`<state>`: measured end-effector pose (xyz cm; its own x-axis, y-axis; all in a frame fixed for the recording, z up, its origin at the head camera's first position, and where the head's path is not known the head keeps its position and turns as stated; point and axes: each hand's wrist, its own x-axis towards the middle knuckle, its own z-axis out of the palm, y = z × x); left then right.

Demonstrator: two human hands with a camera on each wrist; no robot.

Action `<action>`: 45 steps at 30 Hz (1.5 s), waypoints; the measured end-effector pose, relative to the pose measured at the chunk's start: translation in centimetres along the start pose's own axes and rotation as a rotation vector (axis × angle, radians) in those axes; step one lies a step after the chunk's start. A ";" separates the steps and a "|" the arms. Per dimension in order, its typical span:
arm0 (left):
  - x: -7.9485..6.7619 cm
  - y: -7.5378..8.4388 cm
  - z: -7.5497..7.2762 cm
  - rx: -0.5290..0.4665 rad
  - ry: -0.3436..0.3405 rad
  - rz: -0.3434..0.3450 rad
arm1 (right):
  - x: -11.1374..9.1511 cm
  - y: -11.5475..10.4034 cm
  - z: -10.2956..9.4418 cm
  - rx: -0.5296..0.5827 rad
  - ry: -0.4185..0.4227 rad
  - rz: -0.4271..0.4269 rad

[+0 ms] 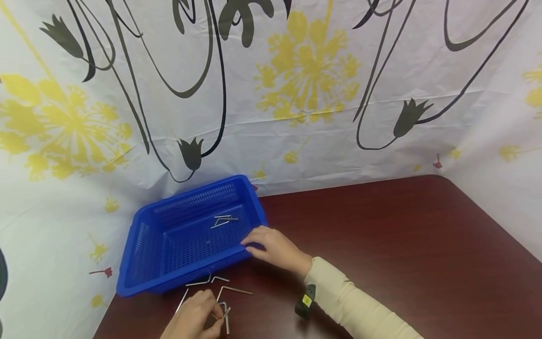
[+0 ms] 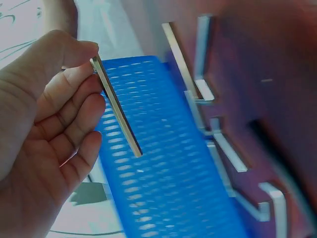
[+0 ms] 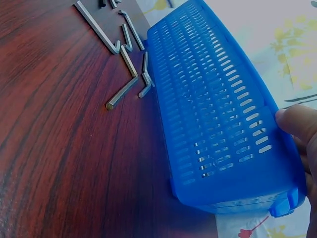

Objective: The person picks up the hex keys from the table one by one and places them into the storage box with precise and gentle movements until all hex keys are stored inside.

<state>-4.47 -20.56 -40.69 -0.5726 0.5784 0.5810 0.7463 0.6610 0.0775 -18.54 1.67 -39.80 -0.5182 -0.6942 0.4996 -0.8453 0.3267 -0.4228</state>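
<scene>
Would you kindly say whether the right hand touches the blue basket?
Touching: the right wrist view shows the right hand holding the blue basket, thumb against its rim.

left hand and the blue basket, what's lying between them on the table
In the head view, loose hex keys lie on the table between the left hand and the near side of the blue basket.
</scene>
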 end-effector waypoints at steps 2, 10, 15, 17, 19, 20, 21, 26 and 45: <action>0.9 0.2 -0.8 0.002 0.002 0.001 | 0.0 -0.1 0.0 0.004 -0.001 0.009; 4.4 0.5 -3.8 0.012 -0.016 -0.040 | 0.0 -0.1 -0.2 0.013 -0.001 0.018; 6.0 -0.1 -5.1 0.036 -0.017 -0.032 | 0.0 -0.2 -0.2 0.017 -0.010 0.032; 6.6 -0.6 -5.5 0.044 -0.018 -0.027 | 0.0 -0.2 -0.2 0.017 -0.012 0.032; 7.2 -1.2 -5.9 0.044 -0.023 -0.024 | -0.1 -0.1 -0.2 0.010 -0.009 0.025; 7.5 -1.5 -6.0 0.047 -0.025 -0.021 | -0.1 -0.1 -0.2 0.005 -0.004 0.015; 7.8 -1.9 -6.2 0.049 -0.029 -0.024 | -0.1 -0.1 -0.2 0.000 0.000 0.009; 9.1 -3.6 -6.7 0.064 -0.083 -0.087 | -0.2 0.0 -0.2 -0.008 0.019 -0.016; 14.0 -10.3 -5.1 0.004 -0.303 -0.340 | -0.4 0.0 0.0 -0.024 -0.007 -0.015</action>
<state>-18.50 -21.71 -29.25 -0.8588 0.4415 0.2600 0.4978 0.8392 0.2190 -18.27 1.97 -40.00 -0.5049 -0.7037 0.4999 -0.8557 0.3316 -0.3974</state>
